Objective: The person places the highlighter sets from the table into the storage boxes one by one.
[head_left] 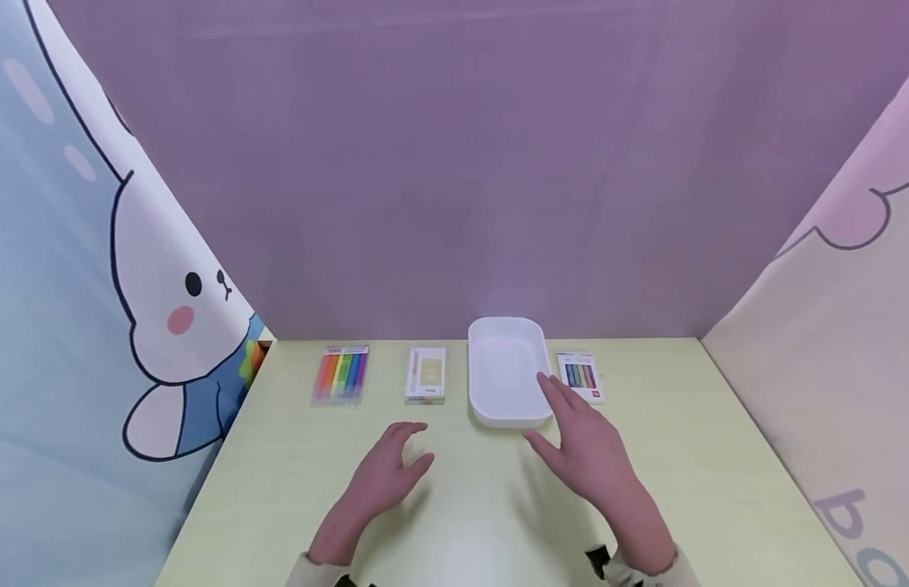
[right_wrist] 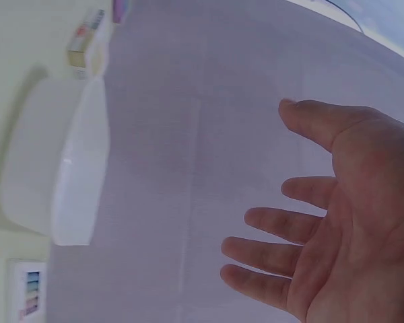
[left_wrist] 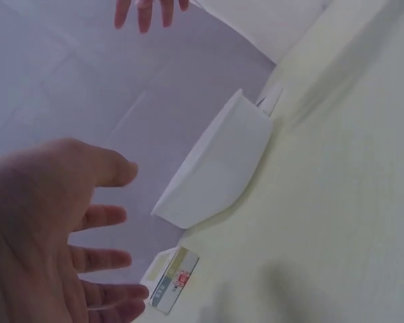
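A white plastic tray [head_left: 507,420] stands near the back of the table. My right hand [head_left: 586,444] hovers at its front right corner, fingers spread and holding nothing. My left hand [head_left: 386,473] is in the air nearer to me, in front of a small white and yellow box [head_left: 425,376]; its fingers are loosely bent around nothing. A clear pack of rainbow-coloured pens [head_left: 340,375] lies at the left. Right of the tray, partly behind my right fingertips, lies a flat white box with coloured sticks pictured on it [head_left: 581,377]. In the left wrist view the tray [left_wrist: 219,165] shows its outer side.
The pale table [head_left: 469,505] ends at a purple cloth backdrop [head_left: 454,179]. Cloth side walls stand at both sides, the left one printed with a white cartoon animal [head_left: 175,285].
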{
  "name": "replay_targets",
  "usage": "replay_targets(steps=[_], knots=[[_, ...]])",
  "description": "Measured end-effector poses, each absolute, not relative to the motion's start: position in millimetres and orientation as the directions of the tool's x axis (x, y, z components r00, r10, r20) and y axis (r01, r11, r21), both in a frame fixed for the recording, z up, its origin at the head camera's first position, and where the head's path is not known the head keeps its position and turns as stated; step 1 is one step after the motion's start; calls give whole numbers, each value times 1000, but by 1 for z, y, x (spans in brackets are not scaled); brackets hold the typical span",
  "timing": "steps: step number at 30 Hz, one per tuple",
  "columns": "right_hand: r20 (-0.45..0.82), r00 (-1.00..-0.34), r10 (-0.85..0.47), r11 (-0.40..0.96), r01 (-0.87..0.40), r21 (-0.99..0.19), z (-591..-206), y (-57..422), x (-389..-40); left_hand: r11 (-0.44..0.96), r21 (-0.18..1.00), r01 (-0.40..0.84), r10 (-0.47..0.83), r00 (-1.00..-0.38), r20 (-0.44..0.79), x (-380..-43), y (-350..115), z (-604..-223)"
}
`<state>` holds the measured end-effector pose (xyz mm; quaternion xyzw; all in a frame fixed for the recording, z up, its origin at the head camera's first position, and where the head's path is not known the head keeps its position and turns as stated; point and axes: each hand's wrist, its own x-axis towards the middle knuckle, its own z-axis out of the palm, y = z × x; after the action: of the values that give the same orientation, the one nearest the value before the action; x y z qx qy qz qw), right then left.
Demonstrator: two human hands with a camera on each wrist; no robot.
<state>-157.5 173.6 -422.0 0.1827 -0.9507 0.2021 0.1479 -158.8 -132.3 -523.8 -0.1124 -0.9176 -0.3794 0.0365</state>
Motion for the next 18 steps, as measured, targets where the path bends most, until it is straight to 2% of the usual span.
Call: replay_targets(steps=[5,12,18], knots=[[364,-886,-288,841,-416,-346,-408,178,-158,570,793,214,182,-974,132,-178,-127,-527],[397,-873,-284,846,-423,-325,-393,182,-161,513,841,173,202,-976,78,-200,-118,-524],[392,-876,-280,852,-415,-318,-385,184,-169,381,918,114,225,-974,28,-218,-112,-510]])
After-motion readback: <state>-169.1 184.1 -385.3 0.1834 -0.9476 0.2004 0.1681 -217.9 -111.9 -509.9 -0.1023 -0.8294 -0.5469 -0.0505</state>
